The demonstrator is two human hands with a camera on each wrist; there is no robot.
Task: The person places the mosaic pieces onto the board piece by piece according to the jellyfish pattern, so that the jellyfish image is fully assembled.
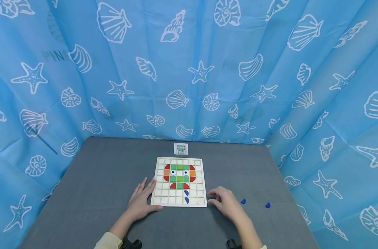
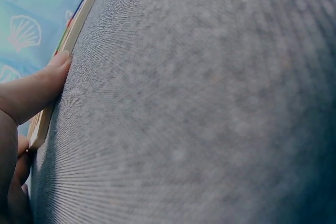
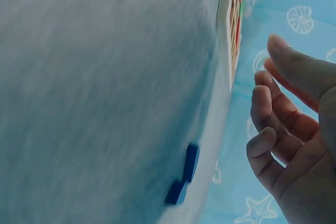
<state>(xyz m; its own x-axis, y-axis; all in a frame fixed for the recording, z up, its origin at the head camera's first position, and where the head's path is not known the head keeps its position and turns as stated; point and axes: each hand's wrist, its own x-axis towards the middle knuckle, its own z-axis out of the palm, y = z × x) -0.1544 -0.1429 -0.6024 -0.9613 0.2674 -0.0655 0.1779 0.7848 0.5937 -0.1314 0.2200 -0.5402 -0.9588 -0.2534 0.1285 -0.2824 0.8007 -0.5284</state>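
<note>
We cannot read the small card [image 1: 180, 148] beyond the puzzle board [image 1: 162, 193]; its print is too tiny. In the left wrist view the left hand [image 2: 23, 108] is cut by the frame's edge, and the board shows only as a thin edge. The right wrist view is blurred, the two blue pieces [image 3: 184, 174] smeared, the right hand [image 3: 294, 135] cropped

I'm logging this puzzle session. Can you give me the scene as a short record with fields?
surface: grey table, blue seashell curtain behind
board: wooden grid board, partly filled with red, green and orange tiles
reference: small picture card beyond the board
left hand: flat, touching the board's left edge
right hand: beside the board's right corner, holding nothing
loose: two blue pieces right of the right hand
</note>
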